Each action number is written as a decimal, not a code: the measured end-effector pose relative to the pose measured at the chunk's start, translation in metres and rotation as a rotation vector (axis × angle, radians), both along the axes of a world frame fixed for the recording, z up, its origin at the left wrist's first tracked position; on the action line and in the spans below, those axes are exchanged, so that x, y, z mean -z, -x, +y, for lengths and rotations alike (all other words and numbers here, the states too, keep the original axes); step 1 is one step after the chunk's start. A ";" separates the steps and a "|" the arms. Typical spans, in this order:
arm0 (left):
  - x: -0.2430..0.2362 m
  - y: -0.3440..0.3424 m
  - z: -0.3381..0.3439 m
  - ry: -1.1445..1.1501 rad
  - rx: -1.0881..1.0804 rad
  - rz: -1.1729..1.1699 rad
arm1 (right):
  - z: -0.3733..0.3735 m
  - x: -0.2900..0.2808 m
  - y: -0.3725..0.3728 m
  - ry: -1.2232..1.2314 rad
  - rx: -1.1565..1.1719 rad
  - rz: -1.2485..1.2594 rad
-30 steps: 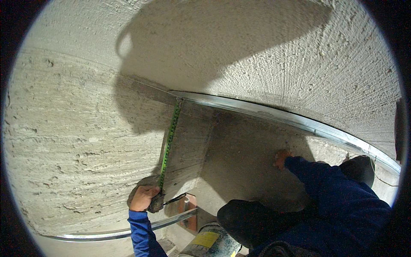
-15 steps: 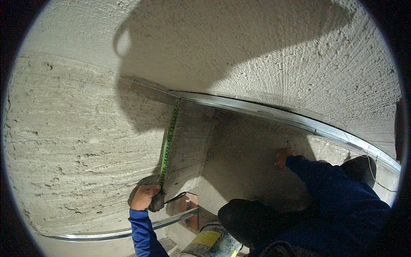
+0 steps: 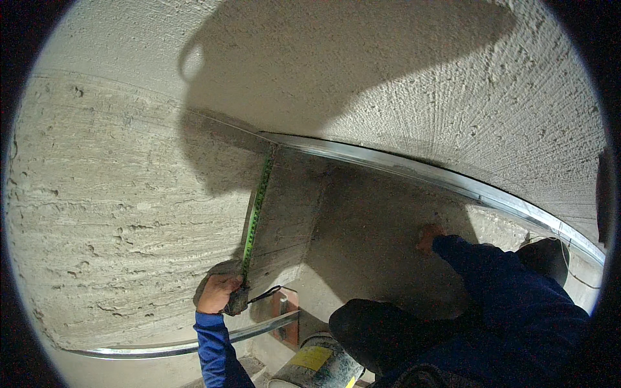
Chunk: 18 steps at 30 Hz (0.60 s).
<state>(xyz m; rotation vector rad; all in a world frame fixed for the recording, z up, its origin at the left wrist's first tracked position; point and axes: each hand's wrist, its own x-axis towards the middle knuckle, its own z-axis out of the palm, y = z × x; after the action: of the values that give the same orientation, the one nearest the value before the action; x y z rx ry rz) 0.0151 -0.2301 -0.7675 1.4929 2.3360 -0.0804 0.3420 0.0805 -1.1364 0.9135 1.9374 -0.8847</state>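
My left hand [image 3: 217,292] is closed around a dark, dirty tape measure [image 3: 237,301] with a black wrist strap. From its case the green tape blade [image 3: 258,212] runs up along the rough concrete face. The far tip reaches the near end of a long metal profile [image 3: 388,160], where the concrete meets a textured wall. My right hand [image 3: 428,239] is low against the shaded grey surface, with the arm stretched forward. It looks compact, but shadow hides how its fingers lie.
Below the left hand, a second metal profile [image 3: 155,351] crosses toward a reddish-brown board [image 3: 289,323] with a handle. A grimy bucket [image 3: 317,362] with a yellow label stands beside my dark-clothed knee [image 3: 372,333]. A thin wire [image 3: 569,258] hangs near the right profile's end.
The view has shifted very slightly. Both hands keep their places, and the tape blade stays extended to the profile's end.
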 end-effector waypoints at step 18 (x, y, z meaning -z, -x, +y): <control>0.001 0.012 -0.006 0.191 -0.052 0.004 | 0.001 0.003 -0.005 0.148 0.067 0.047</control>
<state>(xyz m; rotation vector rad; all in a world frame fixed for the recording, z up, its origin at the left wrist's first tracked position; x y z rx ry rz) 0.0035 -0.2357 -0.7688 1.3403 2.2963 -0.2842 0.3466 0.0820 -1.1393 0.8809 1.8622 -1.0824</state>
